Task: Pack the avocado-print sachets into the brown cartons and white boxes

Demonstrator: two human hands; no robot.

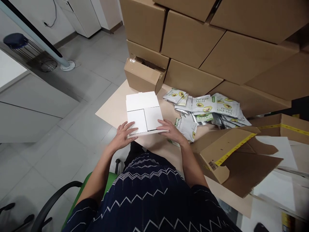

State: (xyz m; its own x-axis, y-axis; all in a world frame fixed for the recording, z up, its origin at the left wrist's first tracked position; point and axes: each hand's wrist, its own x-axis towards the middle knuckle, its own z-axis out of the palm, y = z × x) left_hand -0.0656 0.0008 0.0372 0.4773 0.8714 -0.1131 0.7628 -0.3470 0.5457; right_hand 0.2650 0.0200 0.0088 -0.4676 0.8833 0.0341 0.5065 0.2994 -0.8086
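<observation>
A flat white cardboard box [144, 111] lies on the pale wooden table [111, 109], its flaps folded over the top. My left hand [125, 132] grips its near left corner, fingers curled over the top face. At the near right edge my right hand [171, 130] holds the box the same way, thumb on top. Just right of that hand lies a heap of silver and green avocado pouches [207, 111], several of them printed "Super Meal".
A small open brown carton [144, 74] stands behind the white box. Big brown cartons [217, 42] are stacked along the table's back. An opened carton with yellow tape [231, 154] lies at the right. A green chair [82, 193] is under me; grey tiled floor lies left.
</observation>
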